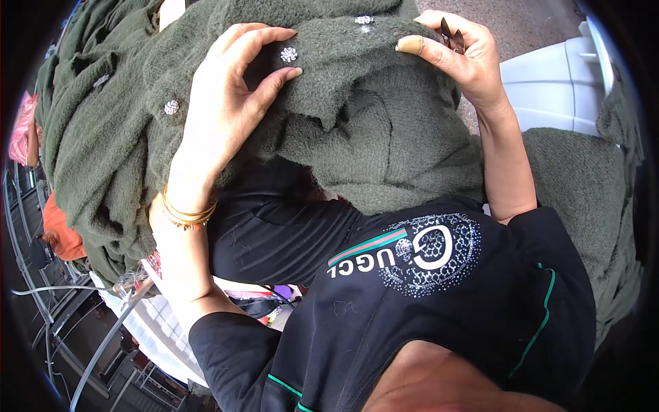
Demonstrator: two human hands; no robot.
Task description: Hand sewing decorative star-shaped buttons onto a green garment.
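A dark green fuzzy knit garment point(391, 137) lies bunched across my lap, with sparkly round buttons along its band. My left hand point(230, 96) grips that band, thumb and forefinger on either side of one rhinestone button point(289, 54). At the band's other end my right hand point(467, 65) pinches the knit, its thumb wrapped in a yellowish covering. Dark pointed blades of what look like small thread snips point(449, 34) stick up from the right hand; their handles are hidden. A second button point(364, 20) shows between the hands, and another button point(171, 107) lies left of my left wrist.
More green knitwear point(576, 185) hangs at the right beside a white plastic container point(559, 82). A white bin point(154, 326) holding colourful cloth stands at lower left, near curved metal tubing point(103, 343). Another person's orange clothing point(62, 226) shows at the far left.
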